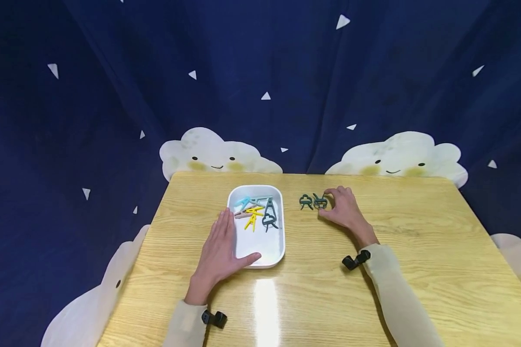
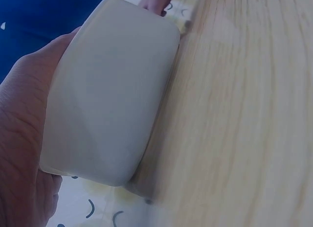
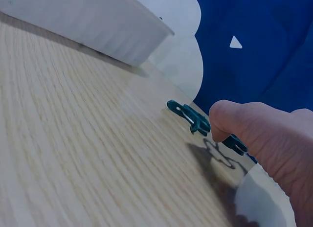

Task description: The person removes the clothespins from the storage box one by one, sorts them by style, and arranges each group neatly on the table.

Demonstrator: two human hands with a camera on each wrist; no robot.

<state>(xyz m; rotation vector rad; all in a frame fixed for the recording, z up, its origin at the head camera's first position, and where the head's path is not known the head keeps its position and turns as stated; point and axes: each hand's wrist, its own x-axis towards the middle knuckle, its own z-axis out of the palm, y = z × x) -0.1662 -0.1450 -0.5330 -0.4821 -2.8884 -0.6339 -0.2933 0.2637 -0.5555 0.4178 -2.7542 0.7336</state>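
Observation:
A white tray (image 1: pixel 283 231) holds several plastic clips: light blue (image 1: pixel 243 202), pinkish (image 1: pixel 241 215), yellow (image 1: pixel 253 218) and dark green (image 1: pixel 269 220). My left hand (image 1: pixel 220 246) rests along its left side with straight fingers, the thumb stretched over the near rim; the left wrist view shows the palm against the tray wall (image 2: pixel 107 90). To the right of the tray, my right hand (image 1: pixel 345 209) pinches a dark green clip (image 1: pixel 320 201) between thumb and forefinger. A second dark green clip (image 1: pixel 306 201) lies just left of it on the table.
The wooden table (image 1: pixel 330 299) reaches back to a dark blue curtain (image 1: pixel 260 58) with white triangles and smiling clouds. Small black cameras sit at the left wrist (image 1: pixel 214 319) and right wrist (image 1: pixel 356 260). Beige sleeves cover both forearms.

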